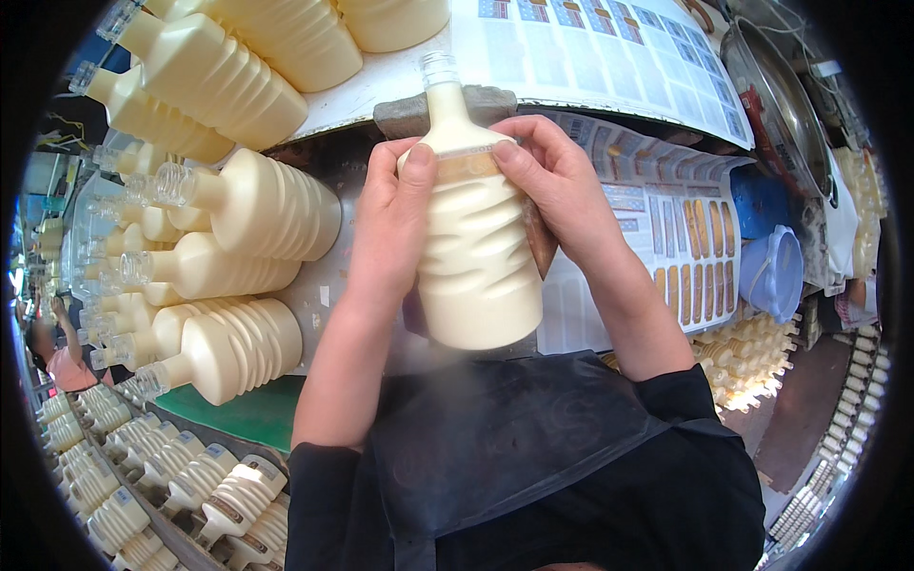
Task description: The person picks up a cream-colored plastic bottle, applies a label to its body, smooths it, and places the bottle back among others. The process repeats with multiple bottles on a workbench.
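Near a white table point(395, 73), hands point(386, 214) point(568, 187) clasp a cream bottle point(479, 233) between them.

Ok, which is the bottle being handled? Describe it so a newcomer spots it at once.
From the white table along the top, come down to mid-view. There the left fingers and right fingers hold a cream bottle, neck toward the top. Its tan strip sets it apart from the bottles lying just left, which show none.
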{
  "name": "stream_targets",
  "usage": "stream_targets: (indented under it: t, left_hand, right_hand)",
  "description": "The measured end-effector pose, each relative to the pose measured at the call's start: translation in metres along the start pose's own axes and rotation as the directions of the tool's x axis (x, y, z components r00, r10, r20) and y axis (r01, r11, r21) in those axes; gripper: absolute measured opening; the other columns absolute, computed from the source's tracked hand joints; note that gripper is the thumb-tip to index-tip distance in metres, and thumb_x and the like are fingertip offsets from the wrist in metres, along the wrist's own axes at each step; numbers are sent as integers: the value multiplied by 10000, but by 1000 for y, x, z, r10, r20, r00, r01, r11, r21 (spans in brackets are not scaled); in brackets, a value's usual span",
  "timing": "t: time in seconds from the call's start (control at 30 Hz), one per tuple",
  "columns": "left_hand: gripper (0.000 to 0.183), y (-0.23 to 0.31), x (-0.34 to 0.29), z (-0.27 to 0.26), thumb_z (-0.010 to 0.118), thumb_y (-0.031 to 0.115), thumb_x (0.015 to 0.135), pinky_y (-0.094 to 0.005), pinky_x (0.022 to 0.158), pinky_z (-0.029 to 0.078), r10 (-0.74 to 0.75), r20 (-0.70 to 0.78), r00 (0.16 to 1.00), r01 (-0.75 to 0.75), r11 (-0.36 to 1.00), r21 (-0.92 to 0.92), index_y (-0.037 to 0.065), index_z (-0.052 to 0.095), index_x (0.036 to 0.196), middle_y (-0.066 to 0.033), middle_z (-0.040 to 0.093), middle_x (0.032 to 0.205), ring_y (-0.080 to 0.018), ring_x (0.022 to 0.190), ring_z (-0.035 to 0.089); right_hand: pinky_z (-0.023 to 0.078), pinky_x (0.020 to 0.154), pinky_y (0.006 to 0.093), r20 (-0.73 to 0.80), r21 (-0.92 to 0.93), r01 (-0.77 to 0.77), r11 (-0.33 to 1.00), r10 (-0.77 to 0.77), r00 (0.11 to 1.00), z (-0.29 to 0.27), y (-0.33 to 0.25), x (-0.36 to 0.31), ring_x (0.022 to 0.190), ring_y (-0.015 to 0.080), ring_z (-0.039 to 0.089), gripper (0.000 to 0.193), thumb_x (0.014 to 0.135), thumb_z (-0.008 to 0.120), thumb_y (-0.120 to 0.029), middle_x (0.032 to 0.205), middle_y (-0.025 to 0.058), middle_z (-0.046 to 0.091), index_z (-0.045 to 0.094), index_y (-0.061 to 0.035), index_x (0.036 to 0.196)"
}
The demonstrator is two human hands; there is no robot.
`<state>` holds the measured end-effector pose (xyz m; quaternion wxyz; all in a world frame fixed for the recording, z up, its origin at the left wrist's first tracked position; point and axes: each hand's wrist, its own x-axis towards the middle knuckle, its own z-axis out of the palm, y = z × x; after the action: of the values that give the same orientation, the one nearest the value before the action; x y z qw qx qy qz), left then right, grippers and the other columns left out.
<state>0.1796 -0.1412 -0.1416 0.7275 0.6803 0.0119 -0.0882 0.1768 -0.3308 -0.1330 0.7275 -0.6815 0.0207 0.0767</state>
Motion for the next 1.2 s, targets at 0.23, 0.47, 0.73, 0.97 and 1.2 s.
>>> stream_targets:
  t: [0.23, 0.47, 0.73, 0.97, 1.2]
  left_hand:
    - [420, -4, -1, 2, 467, 404, 1117, -285, 934, 493, 16, 12, 1000, -14, 984, -176, 16, 535, 1262, -84, 636, 1146, -109, 1031, 582]
    - [477, -10, 1, 0, 403, 414, 1133, -310, 968, 509, 49, -5, 999, -49, 970, -236, -7, 563, 1292, -105, 667, 1177, -138, 1062, 627]
    - [684, -9, -9, -1, 271, 562, 1118, -340, 1016, 517, -115, 144, 983, 174, 841, -513, -6, 562, 1366, -118, 676, 1270, -192, 1151, 653]
    - [678, 4, -18, 3, 329, 581, 1104, -316, 977, 515, -66, 101, 993, 95, 944, -316, -5, 559, 1356, -113, 673, 1224, -162, 1105, 644]
    - [508, 1, -12, 0, 461, 423, 1112, -289, 920, 509, -15, 51, 999, 25, 978, -209, -31, 588, 1300, -87, 675, 1144, -115, 1020, 616]
  right_hand:
    - [520, 837, 245, -26, -2, 14, 1000, -14, 1000, 2, -1, -1, 939, 86, 637, 312, 1014, 666, -235, 1018, 57, 693, 608, -8, 1221]
    - [520, 797, 273, -70, 48, 40, 998, -37, 997, 5, 5, -2, 899, 111, 639, 332, 974, 700, -263, 950, 72, 698, 632, -21, 1190]
    - [523, 819, 298, -62, -98, 124, 987, -130, 990, 0, -5, -1, 883, 120, 638, 375, 996, 666, -334, 972, 59, 709, 662, 0, 1168]
    - [518, 772, 320, -89, -375, 57, 925, -97, 991, 4, -11, -4, 822, 155, 639, 466, 938, 706, -430, 880, 89, 688, 678, -25, 1166]
    - [471, 697, 292, -120, -294, 23, 956, -61, 991, 7, -2, -1, 751, 116, 544, 485, 903, 744, -424, 788, 33, 591, 674, -22, 1165]
